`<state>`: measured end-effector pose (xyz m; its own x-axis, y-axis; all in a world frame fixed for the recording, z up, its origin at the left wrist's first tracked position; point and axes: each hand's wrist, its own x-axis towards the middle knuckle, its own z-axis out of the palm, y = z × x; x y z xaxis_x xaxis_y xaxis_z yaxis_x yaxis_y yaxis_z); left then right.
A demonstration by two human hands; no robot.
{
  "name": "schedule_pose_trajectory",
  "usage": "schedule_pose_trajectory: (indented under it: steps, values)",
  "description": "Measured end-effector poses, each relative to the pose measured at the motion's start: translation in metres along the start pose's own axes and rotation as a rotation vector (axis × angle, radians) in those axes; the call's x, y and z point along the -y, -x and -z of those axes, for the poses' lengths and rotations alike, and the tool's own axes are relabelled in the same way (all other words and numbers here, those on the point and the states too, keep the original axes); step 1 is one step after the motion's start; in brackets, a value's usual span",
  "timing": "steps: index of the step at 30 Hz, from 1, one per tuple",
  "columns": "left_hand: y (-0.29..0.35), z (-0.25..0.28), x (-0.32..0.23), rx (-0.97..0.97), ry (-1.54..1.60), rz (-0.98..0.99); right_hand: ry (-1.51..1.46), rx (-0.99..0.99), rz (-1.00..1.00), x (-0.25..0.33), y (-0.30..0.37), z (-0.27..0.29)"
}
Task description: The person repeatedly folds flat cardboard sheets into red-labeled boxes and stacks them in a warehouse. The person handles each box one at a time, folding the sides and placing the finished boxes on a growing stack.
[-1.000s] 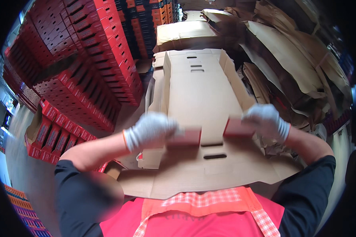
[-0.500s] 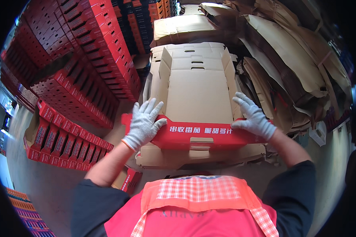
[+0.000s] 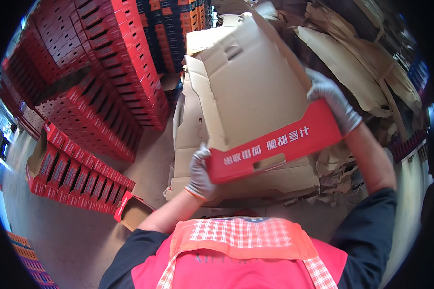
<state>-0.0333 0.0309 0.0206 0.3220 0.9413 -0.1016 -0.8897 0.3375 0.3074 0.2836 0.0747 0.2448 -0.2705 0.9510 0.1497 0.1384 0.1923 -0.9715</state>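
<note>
"Where is the cardboard tray?"

"Tilted over a stack of cardboard sheets, its red front panel facing the wearer."

"What are the hands doing?"

"The gloved left hand grasps the panel's left end; the gloved right hand grips the tray's right side, farther out."

"And around it?"

"A row of red trays at lower left, brown bundles to the right."

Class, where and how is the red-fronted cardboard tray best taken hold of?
Likely at both ends of the red front panel, from opposite sides: left hand at the left end, right hand at the right. The wide cardboard tray slants in view, and the panel's ends offer edges to grasp.
</note>
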Motion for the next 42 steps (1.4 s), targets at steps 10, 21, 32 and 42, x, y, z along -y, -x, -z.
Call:
schedule_pose_trajectory:
  steps: [10,21,32,42]
  values:
    - [0.033,-0.051,0.020,0.178,-0.815,0.607,1.171,0.111,0.464,0.068,-0.025,-0.136]
    - [-0.033,-0.245,-0.060,0.765,-2.187,-0.981,0.775,-0.055,0.353,0.056,-0.027,-0.081]
    - [-0.051,-0.250,-0.065,0.741,-2.284,-0.559,1.047,-0.149,0.172,0.077,-0.011,-0.038]
    - [-0.051,-0.226,-0.052,0.754,-1.953,-0.978,1.395,0.159,0.200,0.038,-0.080,-0.051]
